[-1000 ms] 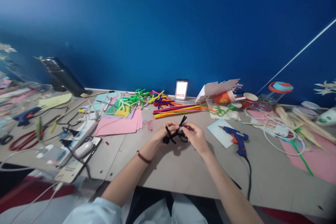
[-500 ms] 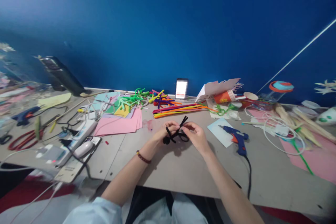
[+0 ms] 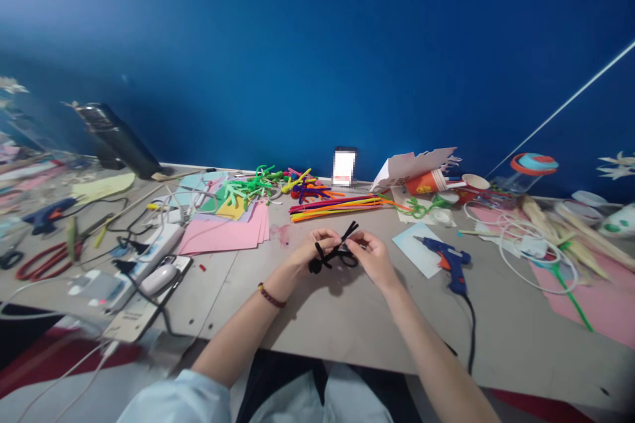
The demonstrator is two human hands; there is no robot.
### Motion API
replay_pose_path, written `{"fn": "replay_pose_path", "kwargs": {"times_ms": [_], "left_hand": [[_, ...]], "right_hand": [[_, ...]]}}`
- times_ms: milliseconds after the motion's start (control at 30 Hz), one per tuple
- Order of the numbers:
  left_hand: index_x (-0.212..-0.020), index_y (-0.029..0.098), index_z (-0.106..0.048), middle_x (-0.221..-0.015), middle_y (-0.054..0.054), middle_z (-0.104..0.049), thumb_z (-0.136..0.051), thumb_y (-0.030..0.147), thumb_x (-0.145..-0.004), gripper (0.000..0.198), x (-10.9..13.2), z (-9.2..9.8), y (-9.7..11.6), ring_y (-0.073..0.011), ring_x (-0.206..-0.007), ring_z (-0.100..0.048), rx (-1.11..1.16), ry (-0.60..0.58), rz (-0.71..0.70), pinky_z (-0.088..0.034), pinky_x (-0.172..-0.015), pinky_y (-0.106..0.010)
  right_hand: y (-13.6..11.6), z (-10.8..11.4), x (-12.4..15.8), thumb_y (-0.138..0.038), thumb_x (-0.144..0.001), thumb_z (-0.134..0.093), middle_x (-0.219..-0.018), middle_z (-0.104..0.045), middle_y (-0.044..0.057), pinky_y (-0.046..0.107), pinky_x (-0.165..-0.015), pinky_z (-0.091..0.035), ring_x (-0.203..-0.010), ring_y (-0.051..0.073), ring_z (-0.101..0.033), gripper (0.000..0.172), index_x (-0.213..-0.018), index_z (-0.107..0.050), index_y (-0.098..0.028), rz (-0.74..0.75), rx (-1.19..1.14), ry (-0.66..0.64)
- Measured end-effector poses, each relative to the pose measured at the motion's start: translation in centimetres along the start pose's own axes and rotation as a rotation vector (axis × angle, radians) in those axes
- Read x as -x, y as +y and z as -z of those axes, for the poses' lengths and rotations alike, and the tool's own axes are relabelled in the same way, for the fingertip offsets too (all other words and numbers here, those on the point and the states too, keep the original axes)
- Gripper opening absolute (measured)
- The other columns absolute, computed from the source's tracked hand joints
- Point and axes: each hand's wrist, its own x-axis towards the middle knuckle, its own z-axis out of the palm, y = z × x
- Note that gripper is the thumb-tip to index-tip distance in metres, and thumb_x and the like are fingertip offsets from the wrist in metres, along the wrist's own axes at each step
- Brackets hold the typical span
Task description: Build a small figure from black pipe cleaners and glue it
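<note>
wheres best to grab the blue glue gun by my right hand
Take the blue glue gun by its handle, coming from the near side with your right hand, now pinching the black pipe cleaner. The handle points toward you, and the nozzle aims away across the pale blue card. The black cord leaves the handle's foot, so keep your fingers above it.

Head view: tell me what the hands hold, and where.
The left hand grips a black pipe-cleaner shape at its middle; the right hand pinches its looped right end.
</note>
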Motion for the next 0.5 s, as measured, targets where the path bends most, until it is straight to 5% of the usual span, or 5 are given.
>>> {"fn": "replay_pose_path", "kwargs": {"times_ms": [500], "left_hand": [[-0.069,0.012,-0.065,-0.062,-0.001,-0.062,-0.080,0.033,-0.060,0.027,0.06,0.11,-0.09,-0.0068,-0.051,-0.048,-0.113,-0.012,-0.076,-0.032,-0.049,-0.020]], "right_hand": [[-0.23,-0.03,0.22,-0.041,-0.072,-0.065,-0.064,-0.055,-0.001,0.024,-0.057,-0.040,-0.061,0.013,-0.050,0.024,-0.069,-0.057,-0.018,0.009,0.034,0.018]]}}
